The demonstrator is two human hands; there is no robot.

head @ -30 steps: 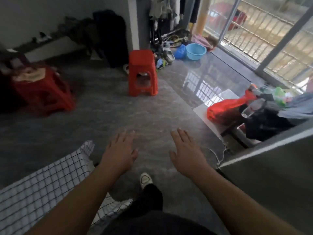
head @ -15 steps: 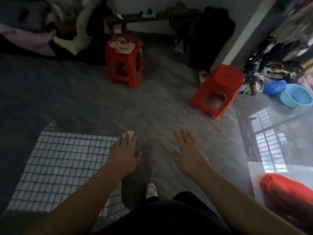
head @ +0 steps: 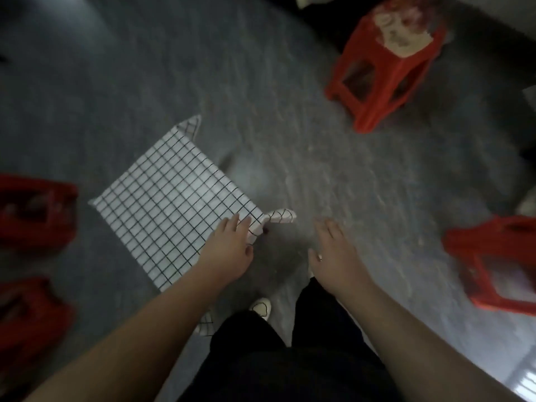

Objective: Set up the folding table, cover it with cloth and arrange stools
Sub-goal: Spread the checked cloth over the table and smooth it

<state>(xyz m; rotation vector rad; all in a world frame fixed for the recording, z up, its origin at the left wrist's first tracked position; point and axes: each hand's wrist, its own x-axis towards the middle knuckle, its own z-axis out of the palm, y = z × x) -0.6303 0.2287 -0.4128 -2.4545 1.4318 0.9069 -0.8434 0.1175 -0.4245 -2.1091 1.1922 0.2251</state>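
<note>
Over one corner of the checked cloth (head: 174,198), left grip (head: 229,250) released, right grip (head: 333,252) released beside it

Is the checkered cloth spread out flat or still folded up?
Spread out. The cloth lies flat as one wide sheet, grid lines straight, with its corners drooping over the edges.

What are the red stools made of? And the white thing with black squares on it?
The stools look like moulded plastic. They are the same bright red all over, with smooth one-piece legs and cut-out sides, and seem slightly shiny, though blur hides fine detail. The checked cloth looks like soft, matte fabric, because its corners droop and curl instead of staying flat.
</note>
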